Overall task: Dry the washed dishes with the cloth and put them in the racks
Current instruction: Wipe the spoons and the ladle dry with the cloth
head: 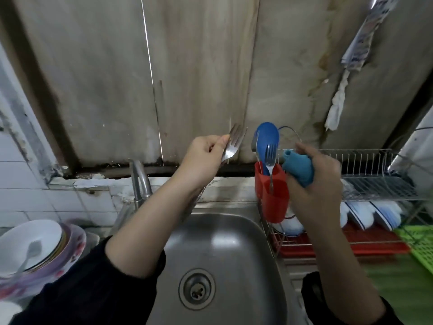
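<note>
Both hands are above the sink point(225, 233): the left hand point(203, 158) pinches a metal fork point(230, 147), tines up, and the right hand point(316, 186) is curled round the blue cloth point(298, 167). The red cutlery holder point(275, 200), just beside the cloth, holds a second fork point(271, 158).

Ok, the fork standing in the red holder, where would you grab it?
Pinch the neck just under the tines, from above: the fork stands tines-up, handle sunk in the holder, blue spoon close behind.
</note>
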Demonstrator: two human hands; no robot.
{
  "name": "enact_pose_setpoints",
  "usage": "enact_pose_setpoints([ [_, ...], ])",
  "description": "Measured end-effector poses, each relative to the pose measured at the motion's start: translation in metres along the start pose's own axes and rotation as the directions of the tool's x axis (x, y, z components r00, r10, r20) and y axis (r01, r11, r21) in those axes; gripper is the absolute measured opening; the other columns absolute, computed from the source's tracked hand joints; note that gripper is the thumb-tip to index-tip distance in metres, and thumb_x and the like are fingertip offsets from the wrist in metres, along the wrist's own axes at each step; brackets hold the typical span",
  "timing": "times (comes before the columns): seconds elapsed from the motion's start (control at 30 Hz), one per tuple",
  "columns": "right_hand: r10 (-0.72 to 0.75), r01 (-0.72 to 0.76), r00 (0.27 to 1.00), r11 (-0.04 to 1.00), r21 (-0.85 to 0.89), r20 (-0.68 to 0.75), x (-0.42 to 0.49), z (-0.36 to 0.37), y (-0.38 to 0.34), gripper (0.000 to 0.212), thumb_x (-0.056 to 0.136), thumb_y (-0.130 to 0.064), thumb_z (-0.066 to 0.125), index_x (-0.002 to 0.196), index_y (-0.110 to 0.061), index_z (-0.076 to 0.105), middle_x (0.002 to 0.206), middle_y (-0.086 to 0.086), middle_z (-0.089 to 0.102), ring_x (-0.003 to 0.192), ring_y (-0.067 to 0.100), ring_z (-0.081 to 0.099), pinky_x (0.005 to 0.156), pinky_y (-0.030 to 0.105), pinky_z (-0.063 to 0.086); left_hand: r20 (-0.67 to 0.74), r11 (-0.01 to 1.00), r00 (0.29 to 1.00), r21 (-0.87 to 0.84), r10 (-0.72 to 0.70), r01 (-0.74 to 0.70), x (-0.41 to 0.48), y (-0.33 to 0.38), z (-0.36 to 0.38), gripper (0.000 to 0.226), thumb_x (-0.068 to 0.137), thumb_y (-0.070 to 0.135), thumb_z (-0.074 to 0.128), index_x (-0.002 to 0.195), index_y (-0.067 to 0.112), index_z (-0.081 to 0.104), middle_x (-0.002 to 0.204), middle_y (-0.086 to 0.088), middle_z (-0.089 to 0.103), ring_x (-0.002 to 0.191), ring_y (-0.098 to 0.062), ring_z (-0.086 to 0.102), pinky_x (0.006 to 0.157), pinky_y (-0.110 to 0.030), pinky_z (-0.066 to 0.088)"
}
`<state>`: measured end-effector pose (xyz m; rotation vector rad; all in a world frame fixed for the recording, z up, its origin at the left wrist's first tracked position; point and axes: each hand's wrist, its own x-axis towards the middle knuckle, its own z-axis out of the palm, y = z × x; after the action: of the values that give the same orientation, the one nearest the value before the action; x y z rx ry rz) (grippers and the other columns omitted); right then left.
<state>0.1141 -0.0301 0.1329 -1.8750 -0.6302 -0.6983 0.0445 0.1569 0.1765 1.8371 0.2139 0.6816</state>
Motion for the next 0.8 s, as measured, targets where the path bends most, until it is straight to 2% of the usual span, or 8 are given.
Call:
enact_pose_setpoints([
  [0.1,0.070,-0.070,0.997,0.997,0.015,0.016,0.003,0.003,0.014,0.055,0.079,-0.005,0.076,0.129,-0.023,0.058,0.110,-0.005,0.050,0.089,-0.004,0.045,0.077,-0.004,0.030,0.034,0.993,0.997,0.090,0.071,-0.074,0.013,0.006,0.012,0.045,0.103,0.021,0.044,0.059,0.014,0.036,0.051,0.001,0.026,0.039,-0.005,0.023,0.044,-0.023,0.022],
  [0.2,0.122,-0.121,0.993,0.987,0.108,0.001,0.002,0.006,0.022,0.052,0.082,-0.006,0.074,0.127,-0.025,0.057,0.113,-0.005,0.054,0.093,-0.013,0.049,0.075,-0.002,0.034,0.020,0.994,0.996,0.073,0.084,-0.085,0.026,0.010,0.025,0.043,0.103,0.022,0.045,0.061,0.010,0.045,0.050,0.000,0.033,0.040,-0.006,0.029,0.045,-0.025,0.026],
  [0.3,0.127,-0.121,0.992,0.975,0.188,-0.020,0.001,0.007,0.027,0.051,0.082,-0.004,0.073,0.127,-0.023,0.058,0.114,-0.005,0.057,0.094,-0.007,0.053,0.076,0.003,0.041,-0.006,0.993,0.995,0.068,0.096,-0.096,0.034,0.016,0.037,0.035,0.102,0.017,0.046,0.078,-0.003,0.060,0.050,0.006,0.037,0.039,0.000,0.035,0.047,-0.018,0.031],
  [0.37,0.119,-0.108,0.992,0.969,0.224,-0.033,0.000,0.008,0.028,0.049,0.082,-0.003,0.073,0.127,-0.019,0.059,0.111,-0.004,0.061,0.091,-0.001,0.057,0.075,0.008,0.047,-0.043,0.994,0.994,0.044,0.103,-0.102,0.040,0.021,0.044,0.025,0.102,0.014,0.047,0.087,0.003,0.062,0.049,0.012,0.044,0.036,0.003,0.043,0.043,-0.009,0.032],
  [0.43,0.130,-0.116,0.991,0.953,0.279,-0.032,-0.001,0.009,0.028,0.046,0.082,-0.002,0.072,0.125,-0.017,0.060,0.104,-0.014,0.062,0.085,-0.002,0.059,0.070,0.012,0.051,-0.103,0.992,0.987,0.041,0.124,-0.120,0.049,0.024,0.051,0.020,0.101,0.015,0.049,0.096,0.006,0.067,0.063,0.006,0.056,0.050,0.004,0.054,0.053,-0.009,0.043],
  [0.53,0.155,-0.132,0.987,0.931,0.339,-0.042,0.001,0.008,0.029,0.044,0.082,-0.001,0.072,0.114,-0.029,0.062,0.093,-0.029,0.063,0.079,-0.004,0.060,0.066,0.018,0.054,-0.244,0.988,0.958,0.021,0.152,-0.151,0.065,0.018,0.062,0.020,0.098,0.014,0.055,0.102,0.003,0.071,0.092,-0.006,0.066,0.087,-0.018,0.065,0.085,-0.031,0.054],
  [0.63,0.170,-0.144,0.985,0.916,0.374,-0.036,0.003,0.006,0.028,0.046,0.082,-0.002,0.071,0.105,-0.040,0.060,0.090,-0.034,0.062,0.075,-0.002,0.060,0.065,0.025,0.056,-0.370,0.973,0.900,0.082,0.231,-0.216,0.076,0.011,0.075,0.017,0.095,0.010,0.057,0.096,0.002,0.072,0.096,-0.010,0.060,0.085,-0.019,0.059,0.082,-0.026,0.047],
  [0.8,0.176,-0.147,0.984,0.905,0.398,-0.037,0.002,0.008,0.031,0.043,0.081,-0.003,0.073,0.104,-0.038,0.062,0.088,-0.022,0.066,0.074,0.007,0.063,0.064,0.029,0.058,-0.447,0.963,0.854,0.086,0.266,-0.255,0.079,-0.002,0.095,0.013,0.091,0.005,0.059,0.091,0.000,0.071,0.082,0.010,0.046,0.069,-0.003,0.051,0.071,-0.017,0.043],
])
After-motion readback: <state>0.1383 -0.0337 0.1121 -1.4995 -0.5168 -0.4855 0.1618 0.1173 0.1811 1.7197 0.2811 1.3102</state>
